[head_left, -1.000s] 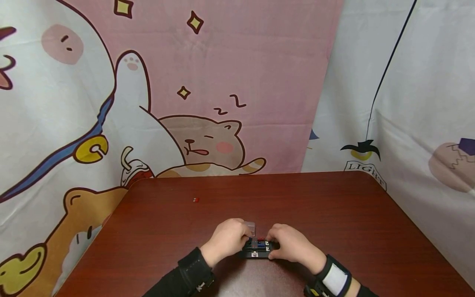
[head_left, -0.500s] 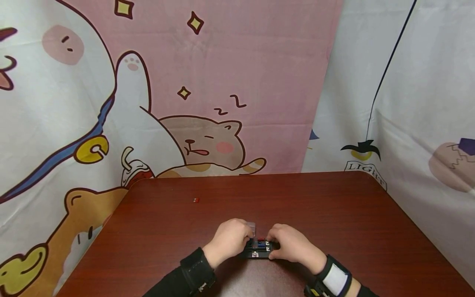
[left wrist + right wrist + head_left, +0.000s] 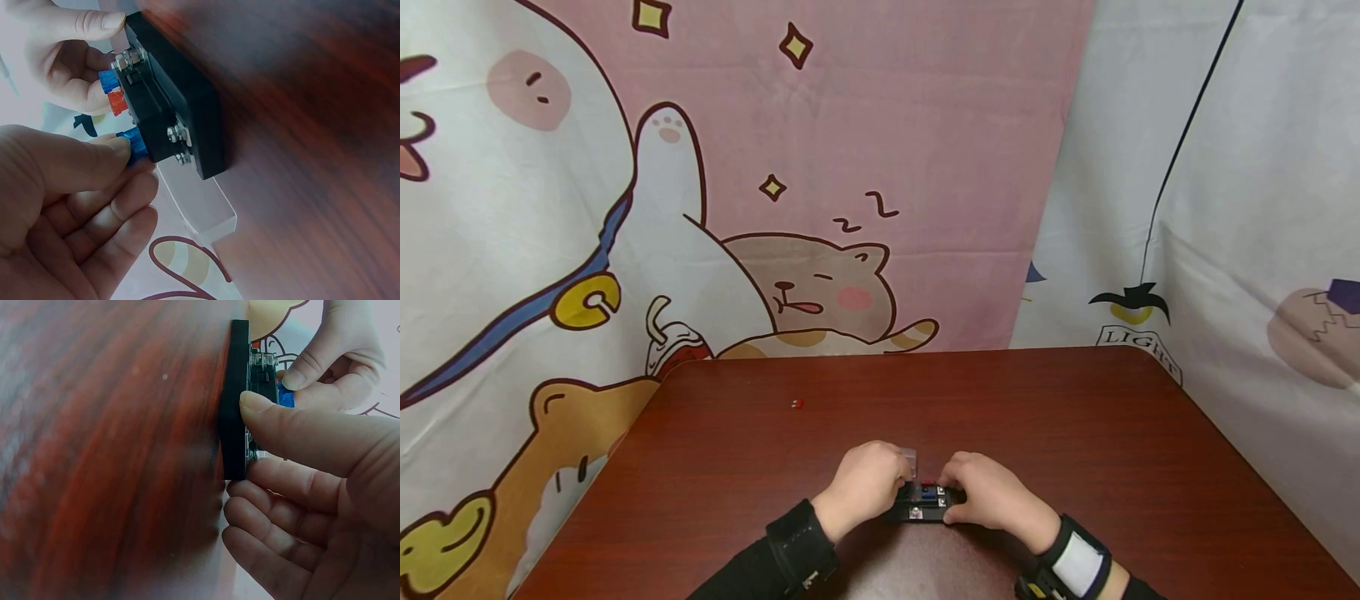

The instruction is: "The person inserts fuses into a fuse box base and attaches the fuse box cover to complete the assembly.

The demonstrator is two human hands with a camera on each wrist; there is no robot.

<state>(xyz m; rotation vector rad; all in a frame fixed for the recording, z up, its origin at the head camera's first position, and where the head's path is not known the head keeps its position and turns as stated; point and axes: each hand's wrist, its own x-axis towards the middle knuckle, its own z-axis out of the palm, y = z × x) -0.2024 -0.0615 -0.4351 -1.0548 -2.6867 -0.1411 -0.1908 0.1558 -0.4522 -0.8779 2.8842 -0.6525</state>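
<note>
Handling of a small black block [image 3: 194, 103] fitted with coloured knobs, on a reddish-brown table [image 3: 737, 467]. The block rests on the tabletop between the 2 hands, in the lower middle of the head view. The left hand [image 3: 867, 479] has its thumb and forefinger closed together on a blue knob [image 3: 135, 147] — its other fingers are loosely bent beneath, as the left wrist view shows. The right hand [image 3: 988, 492] is clamped on the block's right end, the thumb laid against the near edge and the forefinger toward the far side. Between the hands, a red knob [image 3: 117, 102] and a second blue knob [image 3: 108, 80] stand in a row with the pinched knob; metal fittings [image 3: 181, 145] show on the block. A clear plastic piece [image 3: 200, 206] projects beyond the block's far side, near the left fingers — whether it is attached cannot be told. A tiny red-and-white object [image 3: 797, 404] lies well apart, farther back on the table to the left. A black band [image 3: 801, 542] circles the left wrist. Behind hangs a pink-and-white cloth [image 3: 940, 150] printed with cartoon animals.
</note>
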